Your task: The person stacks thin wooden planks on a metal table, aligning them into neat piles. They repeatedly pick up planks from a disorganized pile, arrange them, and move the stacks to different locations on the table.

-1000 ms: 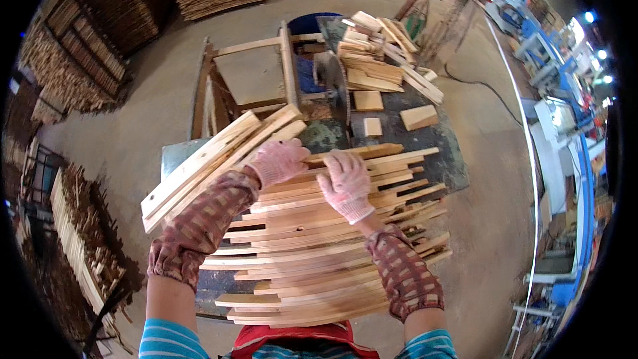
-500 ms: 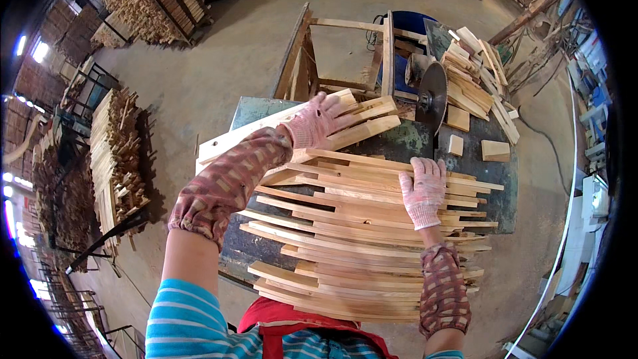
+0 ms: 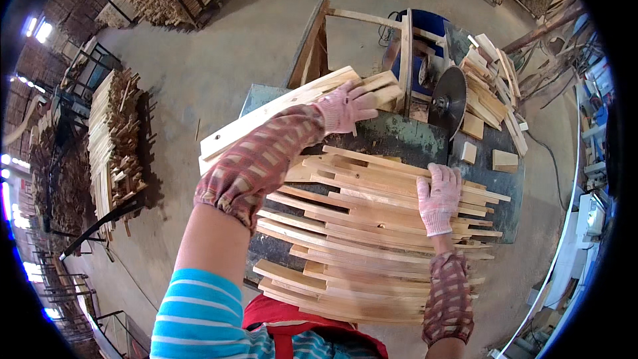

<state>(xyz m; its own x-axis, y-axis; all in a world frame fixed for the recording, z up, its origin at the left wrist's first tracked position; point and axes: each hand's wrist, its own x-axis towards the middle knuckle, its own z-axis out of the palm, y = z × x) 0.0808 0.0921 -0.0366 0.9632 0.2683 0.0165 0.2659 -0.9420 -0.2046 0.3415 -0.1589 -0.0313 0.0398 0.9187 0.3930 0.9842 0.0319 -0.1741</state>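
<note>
My left hand, in a pale pink knit glove, lies against the near side of a small pile of pale wooden boards at the table's far left. Its fingers are stretched out and spread toward the boards' right ends. My left forearm hides part of the pile. My right hand, gloved alike, rests flat with fingers extended on the right part of a wide row of narrow wooden strips. The strips lie side by side, their ends uneven. Neither hand is wrapped around a piece.
A round saw blade stands upright at the table's far side. Right of it lie a heap of offcuts and small wood blocks on the dark table. A wooden frame stands behind. Stacked lumber is at left.
My left hand has moved away from me, and the boards beside it now lie farther off and closer together. My right hand stays on the strips. The whole view has shifted slightly.
</note>
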